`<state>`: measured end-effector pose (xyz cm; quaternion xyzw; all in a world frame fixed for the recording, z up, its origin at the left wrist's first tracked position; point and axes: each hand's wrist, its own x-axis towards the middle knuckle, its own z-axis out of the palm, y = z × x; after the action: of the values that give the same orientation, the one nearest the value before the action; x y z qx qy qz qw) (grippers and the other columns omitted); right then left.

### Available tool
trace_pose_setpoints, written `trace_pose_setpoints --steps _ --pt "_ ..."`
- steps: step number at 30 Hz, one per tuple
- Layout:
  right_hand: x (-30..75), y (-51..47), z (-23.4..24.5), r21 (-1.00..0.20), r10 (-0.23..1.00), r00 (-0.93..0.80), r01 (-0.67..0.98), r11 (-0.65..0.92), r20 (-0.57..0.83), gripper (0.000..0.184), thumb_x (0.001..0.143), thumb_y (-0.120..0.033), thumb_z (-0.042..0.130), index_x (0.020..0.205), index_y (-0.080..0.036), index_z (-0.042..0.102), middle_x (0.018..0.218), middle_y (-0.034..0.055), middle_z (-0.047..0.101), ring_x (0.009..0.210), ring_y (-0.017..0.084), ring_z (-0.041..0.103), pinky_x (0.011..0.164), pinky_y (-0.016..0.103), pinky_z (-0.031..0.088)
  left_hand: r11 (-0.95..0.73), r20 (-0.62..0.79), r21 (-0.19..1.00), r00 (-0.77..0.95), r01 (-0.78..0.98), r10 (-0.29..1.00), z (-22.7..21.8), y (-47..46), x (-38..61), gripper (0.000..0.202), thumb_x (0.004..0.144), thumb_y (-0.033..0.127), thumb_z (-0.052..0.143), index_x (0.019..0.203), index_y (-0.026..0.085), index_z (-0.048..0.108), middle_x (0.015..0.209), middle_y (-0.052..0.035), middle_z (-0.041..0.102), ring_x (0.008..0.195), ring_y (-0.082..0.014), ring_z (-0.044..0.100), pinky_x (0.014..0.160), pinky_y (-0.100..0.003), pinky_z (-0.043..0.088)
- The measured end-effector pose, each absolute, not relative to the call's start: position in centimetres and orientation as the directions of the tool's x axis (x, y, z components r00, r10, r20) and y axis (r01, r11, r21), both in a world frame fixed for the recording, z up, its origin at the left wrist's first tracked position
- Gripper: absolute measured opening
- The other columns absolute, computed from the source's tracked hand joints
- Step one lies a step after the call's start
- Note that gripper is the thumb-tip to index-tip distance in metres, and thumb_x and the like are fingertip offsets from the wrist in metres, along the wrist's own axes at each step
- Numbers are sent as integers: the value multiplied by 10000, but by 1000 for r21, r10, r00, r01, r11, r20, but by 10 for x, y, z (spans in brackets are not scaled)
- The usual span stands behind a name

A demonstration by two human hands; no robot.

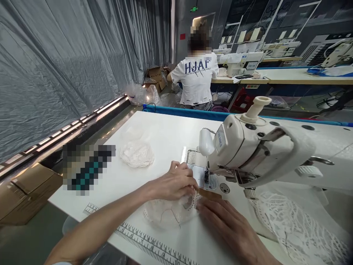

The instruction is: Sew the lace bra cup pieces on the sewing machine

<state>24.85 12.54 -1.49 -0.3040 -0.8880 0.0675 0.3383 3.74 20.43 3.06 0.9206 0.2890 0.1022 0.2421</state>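
In the head view, my left hand [176, 181] is closed, its bent fingers pinching the edge of a sheer white lace piece [168, 213] just in front of the presser foot [206, 176]. A reddish thread [170, 210] lies across that piece. My right hand [231, 222] lies flat on the machine bed, fingers stretched out and together, their tips touching the lace's right edge. The white sewing machine [234, 143] stands behind my hands. A brown strip [209, 194] shows between the fingers of both hands and the needle plate.
Another round lace piece [137, 154] lies at the table's left. White lace fabric [300, 224] is heaped at the right under the machine arm. A printed ruler [149, 244] runs along the front edge. Ahead, a person in a white shirt [197, 79] sits with their back to me.
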Motion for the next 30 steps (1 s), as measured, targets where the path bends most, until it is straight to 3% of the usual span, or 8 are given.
trace_pose_setpoints --steps 3,7,15,18,20,25,30 --pt "247 125 -16 -376 630 -560 509 774 539 310 995 -177 278 1200 -197 509 1068 94 609 1018 176 553 822 309 502 -702 82 507 783 500 617 29 204 38 139 905 232 520 797 175 585 845 -13 536 871 -162 454 816 -332 286" --pt "246 126 -15 -389 655 -552 530 754 516 266 989 -192 311 1116 -204 545 971 74 616 949 177 563 787 313 490 -679 92 535 764 503 639 31 199 42 189 940 256 456 807 161 551 780 7 586 795 -139 490 794 -324 288" --pt "245 133 -11 -147 629 -539 683 716 560 253 944 -143 401 1122 -201 570 1071 102 602 915 196 553 698 320 451 -663 71 497 735 560 674 26 197 49 172 933 220 465 831 165 593 747 34 627 709 -107 531 773 -296 297" --pt "244 135 -8 -153 614 -562 656 739 554 249 959 -143 369 974 -192 613 1021 87 625 842 187 547 660 314 417 -701 89 401 737 590 670 22 198 49 181 921 269 497 827 174 618 714 27 619 708 -119 528 758 -304 288" --pt "246 135 -8 -154 595 -586 629 762 551 266 965 -133 352 971 -180 614 1035 91 629 860 190 543 666 314 404 -708 99 364 730 606 676 21 199 48 161 905 282 528 835 175 626 722 22 623 707 -122 527 750 -306 281" --pt "250 133 -14 -178 608 -616 614 769 501 244 957 -118 374 1048 -176 593 1189 111 576 922 200 534 708 329 395 -668 111 356 680 653 724 20 202 42 113 875 263 579 857 161 623 742 25 634 685 -115 527 726 -297 275" --pt "248 131 -15 -221 628 -586 616 756 512 260 967 -115 350 1039 -176 593 1168 101 598 996 207 533 741 331 401 -636 104 381 653 671 751 19 202 40 62 863 213 586 867 169 630 757 24 648 721 -128 548 741 -305 281"
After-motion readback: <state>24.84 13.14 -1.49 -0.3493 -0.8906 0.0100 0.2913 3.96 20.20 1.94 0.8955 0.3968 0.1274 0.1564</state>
